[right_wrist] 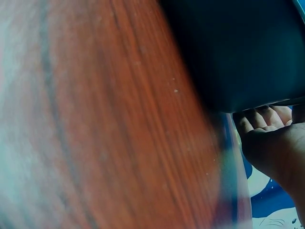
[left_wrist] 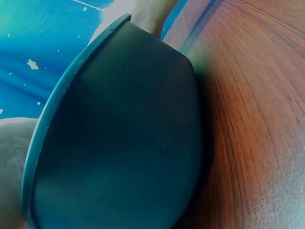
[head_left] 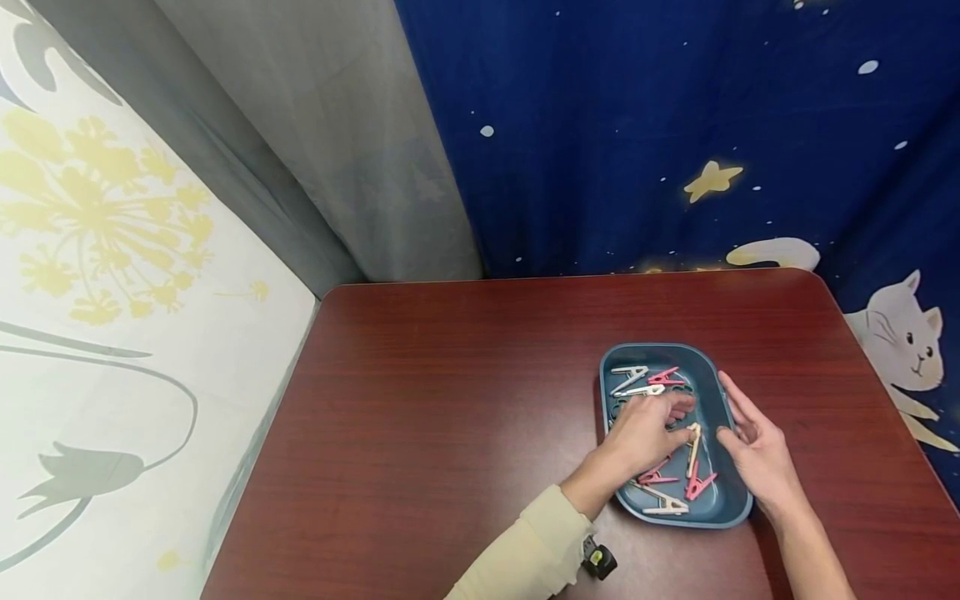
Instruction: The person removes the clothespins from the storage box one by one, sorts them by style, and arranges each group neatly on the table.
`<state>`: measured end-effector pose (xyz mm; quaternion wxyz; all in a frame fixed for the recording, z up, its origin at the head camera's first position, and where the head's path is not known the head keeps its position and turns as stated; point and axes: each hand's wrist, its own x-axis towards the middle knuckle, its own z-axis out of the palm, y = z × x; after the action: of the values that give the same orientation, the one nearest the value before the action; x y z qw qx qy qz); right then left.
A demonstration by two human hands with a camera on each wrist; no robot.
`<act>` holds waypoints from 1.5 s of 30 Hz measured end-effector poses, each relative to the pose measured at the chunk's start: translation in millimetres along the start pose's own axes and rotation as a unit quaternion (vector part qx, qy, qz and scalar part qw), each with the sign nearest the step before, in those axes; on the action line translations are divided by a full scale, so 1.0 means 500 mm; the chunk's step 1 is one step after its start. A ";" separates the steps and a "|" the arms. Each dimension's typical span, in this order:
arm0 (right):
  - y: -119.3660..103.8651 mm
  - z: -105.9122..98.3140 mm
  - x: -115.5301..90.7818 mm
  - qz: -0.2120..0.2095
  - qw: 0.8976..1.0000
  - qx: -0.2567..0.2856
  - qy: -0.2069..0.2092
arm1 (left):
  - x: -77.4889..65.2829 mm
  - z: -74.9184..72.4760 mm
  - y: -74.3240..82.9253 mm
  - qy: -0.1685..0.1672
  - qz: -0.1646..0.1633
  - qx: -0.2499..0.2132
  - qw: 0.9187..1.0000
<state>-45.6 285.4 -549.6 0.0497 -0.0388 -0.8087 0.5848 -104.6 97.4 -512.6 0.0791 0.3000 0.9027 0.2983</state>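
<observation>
The left hand (head_left: 647, 429) is put over the middle of one blue tray (head_left: 720, 504); its fingers are slightly bent, and a gap is left between them and the thumb. By the right hand (head_left: 757, 458) the right side of the tray is touched: the fingers are laid along the outer wall, and the thumb, set well apart from them, is placed at the rim.

In the tray, seven light-coloured clips can be counted. Three are pink clips (head_left: 697, 486): one at the far end and two in the near half. Four are pale: two whitish clips (head_left: 641, 390) at the far end, one cream clip (head_left: 693, 454) whose upper end is just beside the left thumb, and one off-white clip (head_left: 665, 502) at the near end. Some dark green pieces (head_left: 617, 408) are partly covered by the left hand, so their number cannot be told.

The tray is set on the right part of one reddish-brown table (head_left: 450, 417). On the left arm, one beige sleeve (head_left: 525, 546) and one black device (head_left: 598, 558) are seen. Behind the table, one blue curtain (head_left: 600, 125), with one white cat and one large yellow star printed, is hung beside one grey curtain (head_left: 315, 108).
</observation>
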 end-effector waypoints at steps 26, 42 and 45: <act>0.001 0.000 -0.001 0.007 1.000 0.014 0.003 | 0.007 0.031 0.002 -0.011 0.017 0.135 0.991; -0.001 0.002 -0.001 0.010 1.000 0.018 0.004 | 0.005 0.034 0.009 0.001 0.038 0.193 0.980; -0.001 0.002 -0.002 0.008 1.000 0.025 0.005 | 0.006 0.036 0.009 0.002 0.036 0.193 0.981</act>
<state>-44.9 284.0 -549.6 0.0503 -0.0469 -0.7935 0.6047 -99.0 111.0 -524.4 0.0070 0.3409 0.9321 0.1222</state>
